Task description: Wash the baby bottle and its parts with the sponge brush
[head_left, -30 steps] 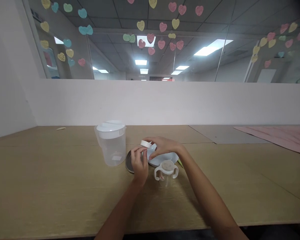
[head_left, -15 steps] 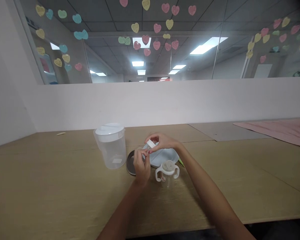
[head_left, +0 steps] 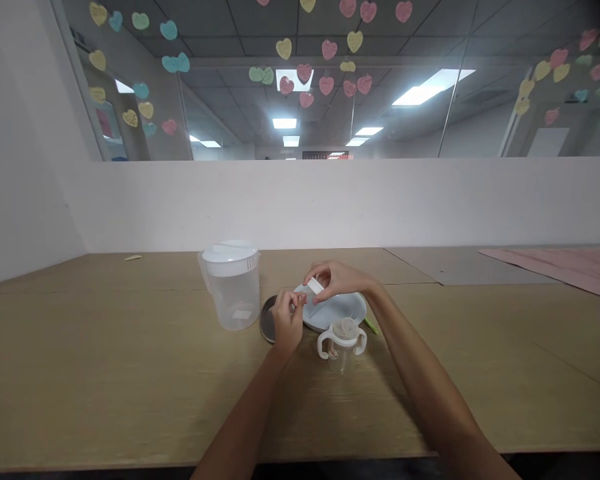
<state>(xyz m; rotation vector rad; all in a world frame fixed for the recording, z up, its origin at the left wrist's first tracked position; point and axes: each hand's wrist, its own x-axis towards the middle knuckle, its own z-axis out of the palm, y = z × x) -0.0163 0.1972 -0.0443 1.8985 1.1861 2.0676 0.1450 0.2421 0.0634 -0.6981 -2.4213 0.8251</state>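
Observation:
My right hand [head_left: 337, 279] has its fingers wrapped round a small white-capped container [head_left: 315, 285], tilted above a pale blue divided plate [head_left: 343, 312]. Just left of it, my left hand [head_left: 289, 317] is closed, thumb and fingers pinched together near the container; what they hold is too small to make out. Behind my left hand lies a dark round dish [head_left: 267, 321], partly covered. A clear cup with two white handles [head_left: 344, 340] stands upright in front of the plate.
Left of my hands stands a clear pitcher with a white lid [head_left: 236, 293]. A green strip [head_left: 371, 325] shows at the plate's right. A pink cloth [head_left: 570, 263] lies on the table [head_left: 105, 373] at the right, and a small pale piece [head_left: 133, 258] lies at the back left.
The view has shifted, so most things appear a little further right. My left hand has drawn slightly apart from the white-capped container in my right hand.

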